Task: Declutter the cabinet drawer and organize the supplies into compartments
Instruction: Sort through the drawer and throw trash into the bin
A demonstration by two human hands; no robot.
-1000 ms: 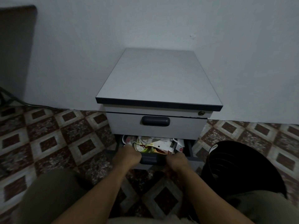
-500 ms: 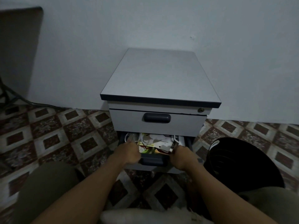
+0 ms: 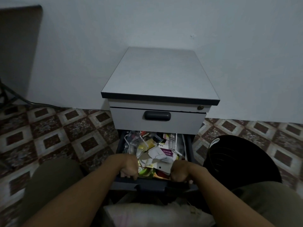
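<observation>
The lower drawer [image 3: 152, 183] of the cabinet [image 3: 159, 76] stands open toward the person, low near the floor [image 3: 65, 136]. It is heaped with loose supplies [image 3: 157, 159]. A stapler packet [image 3: 145, 134] lies at the back, a purple lead pack [image 3: 167, 152] is in the middle, and a white cord [image 3: 129, 145] loops along the left side. Crumpled papers are piled above the rim. No dividers or compartments show under the heap.

The left hand [image 3: 129, 167] and right hand [image 3: 180, 172] sit on the front rim. Each grip is curled tight over the edge, knuckles up, with the fingertips hooked down the front.

The main risk is overtravel. With both hands hauling, a hard tug could run the drawer off its slides, and the weight would tip forward into the lap. Whether there is a stop cannot be told from here.

The piled papers sit high enough to snag under the upper drawer [image 3: 157, 126], which is closed just above. Anything caught there could tear or spill behind the drawer. The cord could also drag small items over the side wall.

A black bin [image 3: 237, 161] stands just beside the drawer on the right, and a pale bundle [image 3: 155, 213] lies below the front. Anything flung from the heap could drop into the bin unsorted.
</observation>
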